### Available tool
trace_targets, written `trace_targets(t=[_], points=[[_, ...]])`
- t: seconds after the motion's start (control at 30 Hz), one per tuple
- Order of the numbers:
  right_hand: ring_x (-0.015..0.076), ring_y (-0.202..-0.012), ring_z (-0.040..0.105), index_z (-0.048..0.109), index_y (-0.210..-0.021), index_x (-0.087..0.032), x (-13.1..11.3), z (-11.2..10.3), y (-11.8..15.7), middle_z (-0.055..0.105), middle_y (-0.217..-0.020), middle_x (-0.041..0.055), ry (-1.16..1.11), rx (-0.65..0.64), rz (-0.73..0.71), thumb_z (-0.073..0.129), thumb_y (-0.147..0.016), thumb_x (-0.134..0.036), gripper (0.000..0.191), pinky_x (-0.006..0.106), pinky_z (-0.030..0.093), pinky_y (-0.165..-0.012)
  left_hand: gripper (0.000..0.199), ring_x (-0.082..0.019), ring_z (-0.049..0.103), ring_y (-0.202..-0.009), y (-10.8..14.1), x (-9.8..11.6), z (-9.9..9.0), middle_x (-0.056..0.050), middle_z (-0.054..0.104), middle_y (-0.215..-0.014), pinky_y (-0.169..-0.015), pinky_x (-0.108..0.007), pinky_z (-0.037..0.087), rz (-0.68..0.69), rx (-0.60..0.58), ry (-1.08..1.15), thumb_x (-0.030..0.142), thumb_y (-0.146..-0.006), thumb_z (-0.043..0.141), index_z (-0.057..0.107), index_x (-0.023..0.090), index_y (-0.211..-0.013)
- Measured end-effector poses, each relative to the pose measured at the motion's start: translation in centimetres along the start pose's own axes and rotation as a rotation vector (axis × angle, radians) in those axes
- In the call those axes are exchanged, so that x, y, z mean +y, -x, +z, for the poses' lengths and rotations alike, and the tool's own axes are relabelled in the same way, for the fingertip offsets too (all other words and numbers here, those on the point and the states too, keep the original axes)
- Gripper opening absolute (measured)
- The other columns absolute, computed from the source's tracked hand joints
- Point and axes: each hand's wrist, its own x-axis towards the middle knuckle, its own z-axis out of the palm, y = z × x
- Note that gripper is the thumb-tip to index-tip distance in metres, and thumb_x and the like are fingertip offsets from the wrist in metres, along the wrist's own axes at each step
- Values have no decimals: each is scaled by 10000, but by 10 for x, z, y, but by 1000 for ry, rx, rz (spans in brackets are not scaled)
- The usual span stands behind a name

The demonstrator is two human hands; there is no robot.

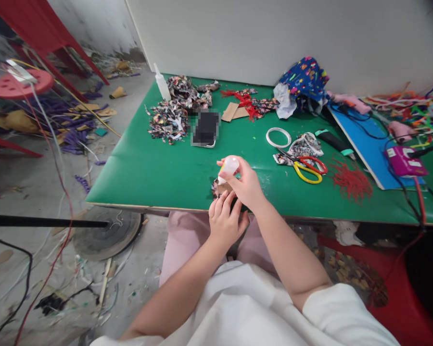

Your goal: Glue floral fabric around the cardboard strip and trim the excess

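Note:
My right hand [246,185] is closed around a white squeeze bottle [231,164], tipped with its narrow end down. Under it, a small piece of patterned fabric with a brown, cardboard-like face [222,188] lies at the table's front edge. The fingertips of my left hand [226,216] press on the near side of this piece and hold it against the table, with the thumb off to the right. My hands hide much of the piece. Whether anything flows from the bottle is too small to tell.
On the green table [137,168] lie a phone [206,129], patterned fabric scraps [168,120], another squeeze bottle [162,85], brown cardboard [234,112], a white ring [278,138], scissors [308,169], a cutter knife [334,142], red threads [351,180] and a purple box with cables [406,161].

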Motion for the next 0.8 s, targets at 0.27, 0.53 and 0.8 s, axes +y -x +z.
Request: trace_targets(t=[0.27,0.53,0.8], points=[[191,-929,538,538,-1038,-218,-2,-14,6,601,-920,52,144,27,-27,550,-771,-477,373,322,424,-784,346,-268,514,-1097,0,0,-1,-116,615,-1118,-940,-394,330,-7,-19,-8,291,-749,554,611,162,-1065],[178,-903,554,530,-1020,-229,3,-22,9,611,-957,49,88,79,11,543,-778,-469,342,313,433,-768,362,-262,496,-1123,1,0,-1,-104,602,-1147,-953,-394,313,-13,-53,-8,286,-757,543,599,180,-1099],[183,-915,547,524,-1043,-224,-4,1,1,611,-923,50,69,-2,-19,534,-779,-482,370,321,425,-785,320,-282,509,-1087,1,0,0,-136,619,-1084,-934,-407,331,8,-10,-28,298,-734,559,629,150,-1009]])
